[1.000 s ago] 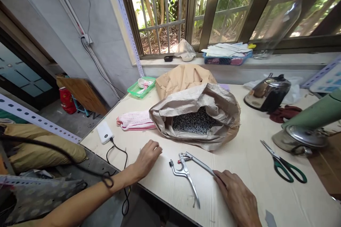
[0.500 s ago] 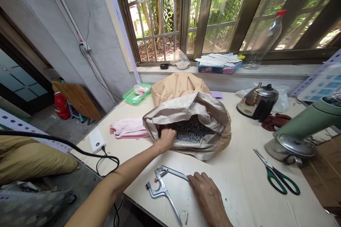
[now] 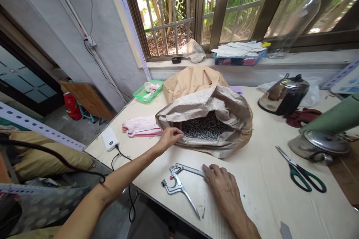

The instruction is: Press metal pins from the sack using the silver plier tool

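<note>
A woven sack (image 3: 193,106), its mouth rolled wide, lies on the table with many small dark metal pieces (image 3: 206,127) inside. At the left side of its mouth is my left hand (image 3: 168,137), fingertips pinched together; whatever is between them is too small to make out. Silver hand pliers with a C-shaped jaw (image 3: 179,185) lie in front of the sack, handles spread. My right hand (image 3: 223,185) rests palm down on the table at the end of the upper handle, touching it, fingers loosely bent and not wrapped round it.
Green-handled scissors (image 3: 304,173) and a lidded metal cup (image 3: 316,145) stand right. Behind them are a kettle (image 3: 283,95) and a green bottle (image 3: 333,114). Left are a pink-white cloth (image 3: 141,126), a white power bank with cable (image 3: 109,139) and a green tray (image 3: 148,91).
My left hand has come out from inside the sack to its rim, fingers now pinched. The view has shifted, while the pliers and my right hand stay about where they were.
</note>
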### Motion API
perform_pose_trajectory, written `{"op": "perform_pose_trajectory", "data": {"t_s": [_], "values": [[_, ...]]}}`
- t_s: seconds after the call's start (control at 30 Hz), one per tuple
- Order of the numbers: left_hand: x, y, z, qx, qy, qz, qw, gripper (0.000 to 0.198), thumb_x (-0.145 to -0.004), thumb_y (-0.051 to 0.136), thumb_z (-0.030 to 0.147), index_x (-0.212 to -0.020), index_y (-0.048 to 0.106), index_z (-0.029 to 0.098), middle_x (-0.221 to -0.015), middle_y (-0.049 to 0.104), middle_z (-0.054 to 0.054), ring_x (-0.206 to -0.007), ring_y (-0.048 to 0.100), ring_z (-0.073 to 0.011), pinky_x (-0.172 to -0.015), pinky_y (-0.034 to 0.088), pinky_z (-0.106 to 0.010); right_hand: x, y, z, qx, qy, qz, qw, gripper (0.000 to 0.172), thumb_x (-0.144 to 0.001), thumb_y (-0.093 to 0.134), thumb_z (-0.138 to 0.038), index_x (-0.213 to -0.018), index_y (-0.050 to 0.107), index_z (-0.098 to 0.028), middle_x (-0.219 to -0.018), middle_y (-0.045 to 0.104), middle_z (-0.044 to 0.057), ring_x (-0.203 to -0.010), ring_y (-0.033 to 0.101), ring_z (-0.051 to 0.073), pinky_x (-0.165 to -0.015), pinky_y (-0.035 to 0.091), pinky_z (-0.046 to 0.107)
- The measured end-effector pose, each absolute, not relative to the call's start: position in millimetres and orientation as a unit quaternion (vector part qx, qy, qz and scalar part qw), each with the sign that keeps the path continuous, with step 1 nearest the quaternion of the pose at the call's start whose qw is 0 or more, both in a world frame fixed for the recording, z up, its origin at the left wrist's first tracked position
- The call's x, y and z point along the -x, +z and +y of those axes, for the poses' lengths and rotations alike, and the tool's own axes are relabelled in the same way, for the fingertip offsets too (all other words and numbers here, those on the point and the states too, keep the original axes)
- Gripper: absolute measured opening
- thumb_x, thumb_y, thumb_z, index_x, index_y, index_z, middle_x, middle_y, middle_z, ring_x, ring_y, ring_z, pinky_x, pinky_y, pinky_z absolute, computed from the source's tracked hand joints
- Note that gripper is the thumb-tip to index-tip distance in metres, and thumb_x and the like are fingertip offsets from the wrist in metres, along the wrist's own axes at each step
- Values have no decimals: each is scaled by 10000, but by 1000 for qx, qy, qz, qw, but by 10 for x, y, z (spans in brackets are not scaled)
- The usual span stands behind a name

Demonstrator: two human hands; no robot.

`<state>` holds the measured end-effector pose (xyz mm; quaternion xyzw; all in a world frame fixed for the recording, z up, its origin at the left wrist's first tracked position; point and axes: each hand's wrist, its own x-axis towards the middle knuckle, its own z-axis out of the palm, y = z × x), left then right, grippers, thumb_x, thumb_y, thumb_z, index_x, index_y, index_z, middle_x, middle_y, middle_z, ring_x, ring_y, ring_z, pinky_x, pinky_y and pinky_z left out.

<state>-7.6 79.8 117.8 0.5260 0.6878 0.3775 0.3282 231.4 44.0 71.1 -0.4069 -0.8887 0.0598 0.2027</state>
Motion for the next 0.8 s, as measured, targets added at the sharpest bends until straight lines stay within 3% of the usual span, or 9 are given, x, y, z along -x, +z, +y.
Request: {"op": "perform_pose_trajectory", "data": {"t_s": [0.13,0.27,0.37,0.57,0.67,0.73,0.8], "values": [[-15,1092,474,-400,462,601,515,348,-625,744,399,-753,670,84,-657,616,-21,-486,468,-61,-478,405,-192,-2016,917,458,422,266,-809,311,358,-908,365,-366,-1160,562,-207,-967,653,77,-861,601,182,-744,460,310],[-213,1060,268,-356,496,542,578,465,-547,780,473,-778,660,88,-683,610,-18,-494,468,-56,-486,402,-199,-1776,1004,472,433,442,-699,358,385,-844,449,-483,-1023,615,-186,-882,682,72,-760,631,181,-681,495,305],[-289,1054,168,-367,493,546,570,398,-586,758,429,-763,648,91,-686,602,-11,-494,476,-58,-486,391,-197,-1746,968,456,436,477,-667,370,388,-789,511,-528,-911,647,-185,-851,693,72,-729,636,185,-689,506,320],[-301,1001,26,-442,428,615,493,148,-659,660,241,-732,635,115,-614,589,13,-541,515,-90,-528,406,-204,-1757,906,302,438,462,-672,377,369,-744,556,-536,-864,686,-213,-907,700,78,-841,643,213,-771,506,348],[-249,1016,-47,-459,422,642,447,63,-645,645,175,-676,620,126,-605,579,17,-567,516,-91,-543,397,-196,-1748,884,232,477,478,-631,383,383,-735,568,-530,-894,670,-198,-878,698,81,-781,647,204,-717,517,340],[-179,1054,-108,-425,420,633,492,113,-636,662,183,-723,614,130,-595,557,30,-532,506,-84,-522,396,-197,-1758,874,210,492,495,-608,378,386,-722,585,-529,-885,660,-186,-846,695,78,-743,644,196,-691,519,330],[-91,1105,-171,-351,410,588,602,225,-628,688,209,-822,604,129,-608,554,36,-488,497,-73,-514,420,-208,-1768,873,200,482,516,-609,362,368,-711,601,-522,-845,661,-184,-820,692,70,-712,637,185,-685,518,322]]}}
